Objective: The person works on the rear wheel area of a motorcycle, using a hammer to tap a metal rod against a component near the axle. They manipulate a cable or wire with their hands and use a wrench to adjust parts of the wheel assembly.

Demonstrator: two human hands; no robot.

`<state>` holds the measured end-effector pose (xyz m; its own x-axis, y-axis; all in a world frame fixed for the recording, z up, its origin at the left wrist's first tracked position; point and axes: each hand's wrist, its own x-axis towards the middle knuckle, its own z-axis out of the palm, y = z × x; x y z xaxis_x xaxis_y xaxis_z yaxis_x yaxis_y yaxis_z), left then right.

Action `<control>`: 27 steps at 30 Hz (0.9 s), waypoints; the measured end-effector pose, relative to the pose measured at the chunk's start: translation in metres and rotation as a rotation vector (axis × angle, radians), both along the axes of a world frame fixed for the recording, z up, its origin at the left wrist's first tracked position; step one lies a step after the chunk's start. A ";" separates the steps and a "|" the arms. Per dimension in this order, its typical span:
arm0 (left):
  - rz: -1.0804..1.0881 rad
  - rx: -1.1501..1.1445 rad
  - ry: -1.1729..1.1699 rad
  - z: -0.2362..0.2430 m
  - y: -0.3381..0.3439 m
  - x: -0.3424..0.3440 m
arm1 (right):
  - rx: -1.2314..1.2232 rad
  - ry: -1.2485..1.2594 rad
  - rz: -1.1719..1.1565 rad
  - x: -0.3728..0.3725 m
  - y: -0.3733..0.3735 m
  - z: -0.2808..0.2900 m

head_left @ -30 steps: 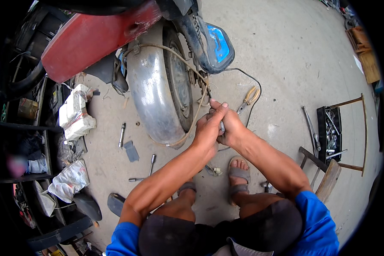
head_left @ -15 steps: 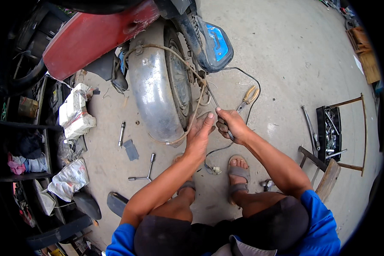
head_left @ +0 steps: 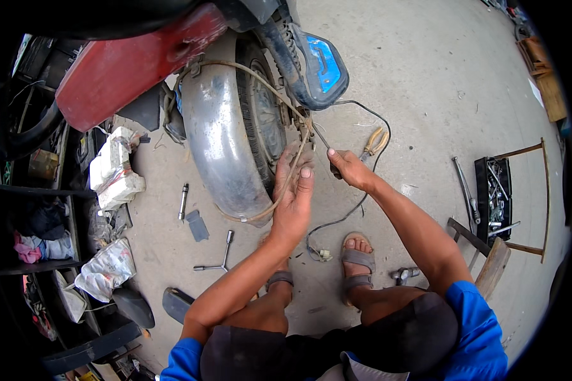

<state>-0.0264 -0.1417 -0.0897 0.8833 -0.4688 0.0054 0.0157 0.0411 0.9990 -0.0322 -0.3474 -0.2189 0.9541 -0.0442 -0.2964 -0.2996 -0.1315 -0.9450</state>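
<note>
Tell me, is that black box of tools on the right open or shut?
The black box is open: its top is uncovered, and metal tools show inside.

Scuffed grey concrete floor (head_left: 419, 108), dark stains. Black open shelving (head_left: 51, 191) ran along the floor's left edge, compartments cluttered. Thin brown frame (head_left: 546, 197) and wooden plank (head_left: 492, 270) sat toward its right edge. Light was soft, fairly even.
</note>
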 end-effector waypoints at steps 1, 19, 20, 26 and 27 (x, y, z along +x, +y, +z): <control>0.002 0.010 0.013 0.000 0.000 0.000 | -0.021 -0.017 0.012 0.005 -0.003 -0.003; -0.003 0.042 0.059 -0.020 0.005 0.001 | -0.190 -0.017 0.035 0.020 -0.012 -0.017; -0.005 0.057 0.064 -0.022 0.005 -0.001 | -0.174 -0.038 0.032 0.019 -0.009 -0.018; -0.257 0.310 0.054 -0.004 0.010 -0.019 | -0.143 -0.069 -0.048 0.015 0.001 -0.024; -0.384 0.412 0.080 0.007 0.012 -0.021 | -0.146 -0.052 -0.053 0.015 0.002 -0.024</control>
